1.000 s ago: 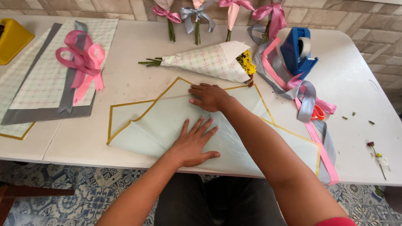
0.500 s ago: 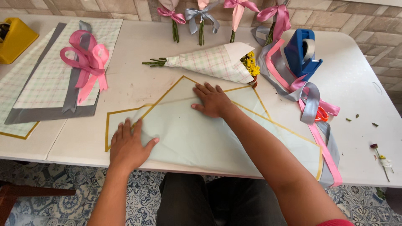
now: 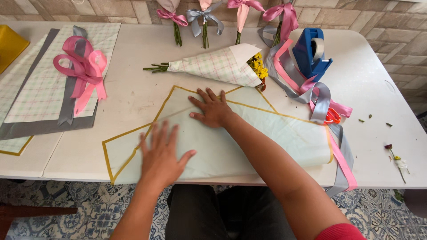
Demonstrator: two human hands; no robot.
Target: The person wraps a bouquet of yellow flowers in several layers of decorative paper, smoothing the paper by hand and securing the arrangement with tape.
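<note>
1. My left hand lies flat on the pale green wrapping paper, near its left corner. My fingers are spread wide apart. I am not gripping anything with it.
2. My right hand is flat on the same paper too, higher up and close to the middle. Its fingers are open and point to the left. It just presses down and holds nothing.
3. The paper has a gold edge. It lies on the white table, right in front of me, and it looks like more than one sheet, but I can't tell for sure.
4. Just behind my right hand lies a small bunch of yellow flowers wrapped in checked paper. The stems poke out to the left.
5. On the left side is a pink bow on top of a stack of checked and grey sheets.
6. On the right is a blue tape holder, with pink and grey ribbons lying around it.
7. Orange scissors peek out from under the ribbons.
8. At the back, by the wall, are more little bunches tied with bows.
9. A tiny flower lies alone near the right edge of the table.
</note>
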